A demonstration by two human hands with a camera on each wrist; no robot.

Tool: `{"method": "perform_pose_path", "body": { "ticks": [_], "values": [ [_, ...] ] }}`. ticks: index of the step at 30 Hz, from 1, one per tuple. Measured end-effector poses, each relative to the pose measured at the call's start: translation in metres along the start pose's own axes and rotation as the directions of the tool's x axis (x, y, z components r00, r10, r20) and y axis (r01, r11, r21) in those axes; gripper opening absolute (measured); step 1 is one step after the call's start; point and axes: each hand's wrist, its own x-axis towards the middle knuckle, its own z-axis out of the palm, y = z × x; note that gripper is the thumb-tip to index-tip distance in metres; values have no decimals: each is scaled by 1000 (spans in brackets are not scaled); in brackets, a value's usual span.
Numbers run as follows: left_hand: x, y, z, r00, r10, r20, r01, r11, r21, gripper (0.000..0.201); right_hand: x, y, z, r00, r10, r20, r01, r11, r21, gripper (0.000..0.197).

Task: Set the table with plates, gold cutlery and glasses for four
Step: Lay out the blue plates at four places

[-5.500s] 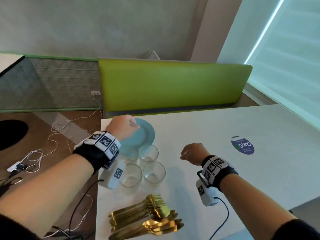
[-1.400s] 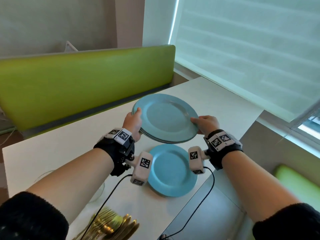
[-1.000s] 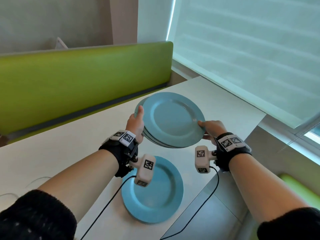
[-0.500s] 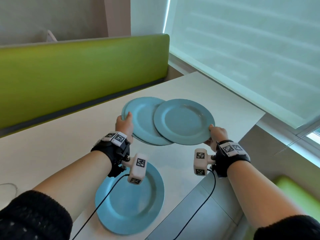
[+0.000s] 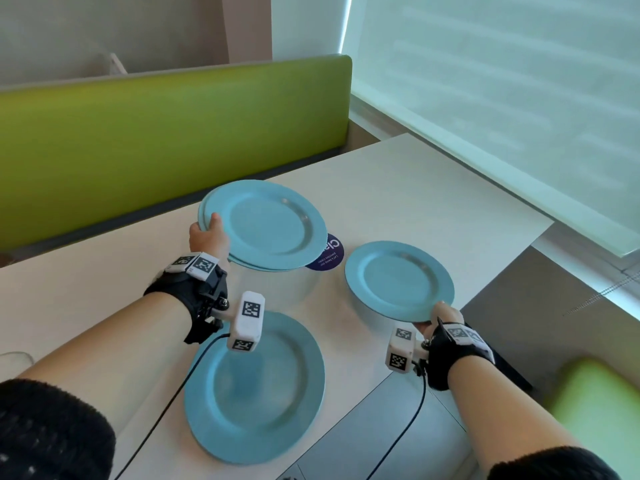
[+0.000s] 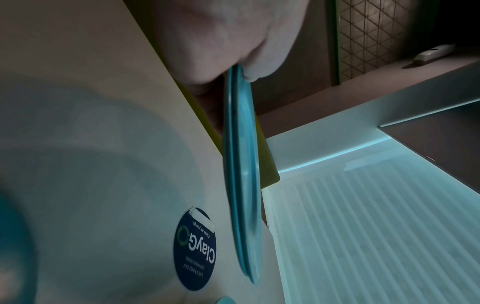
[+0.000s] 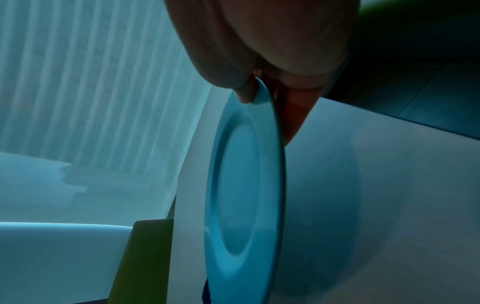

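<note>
My left hand (image 5: 207, 237) grips the near-left rim of a stack of two blue plates (image 5: 266, 225), held above the white table (image 5: 415, 202); the left wrist view shows the two rims (image 6: 241, 164) pinched between thumb and fingers. My right hand (image 5: 440, 317) pinches the near rim of a single blue plate (image 5: 398, 280), held low over the table near its right edge; its thumb lies on top in the right wrist view, on the plate (image 7: 246, 185). Another blue plate (image 5: 256, 389) lies flat on the table under my left wrist.
A round dark blue sticker (image 5: 327, 258) sits on the table between the held plates. A green bench back (image 5: 156, 133) runs behind the table. A window blind (image 5: 502, 98) is at the right. A glass rim (image 5: 14, 358) shows at the far left.
My right hand has pulled the top plate off the stack and carried it right and down toward the table. My left hand keeps the remaining stack raised.
</note>
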Motion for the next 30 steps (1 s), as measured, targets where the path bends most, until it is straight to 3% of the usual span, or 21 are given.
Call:
{"method": "perform_pose_path", "body": {
  "ticks": [3,7,12,14,18,22,24,27,30],
  "values": [
    [2,-4,-2,1000,-15,12,15,1000,3,53,5,7,0,999,29,-16,-29,999,23,33],
    [0,-8,-3,1000,-8,6,8,1000,-11,51,6,10,-2,999,19,-39,-24,992,-126,40],
    [1,-12,0,999,-24,29,25,999,-30,51,9,12,-5,994,82,77,-63,970,-234,36],
    [3,-12,2,999,-32,38,33,998,-48,52,5,11,-5,997,66,31,-51,936,-348,28],
    [3,-10,6,997,-46,68,50,997,-60,52,10,7,-2,992,30,124,40,850,-525,46],
    [3,-8,10,993,-55,107,66,993,-99,53,-3,-13,20,993,-113,-12,66,655,-753,49],
    [3,-7,9,989,-69,132,84,990,-113,54,-16,-25,38,982,-185,-34,88,611,-787,59],
    [3,-6,6,974,-106,198,139,976,-165,53,-34,-34,81,935,-308,175,329,573,-751,58],
    [8,-6,1,963,-101,249,155,966,-207,45,-63,-36,125,856,-337,392,514,630,-581,50]
  ]
}}
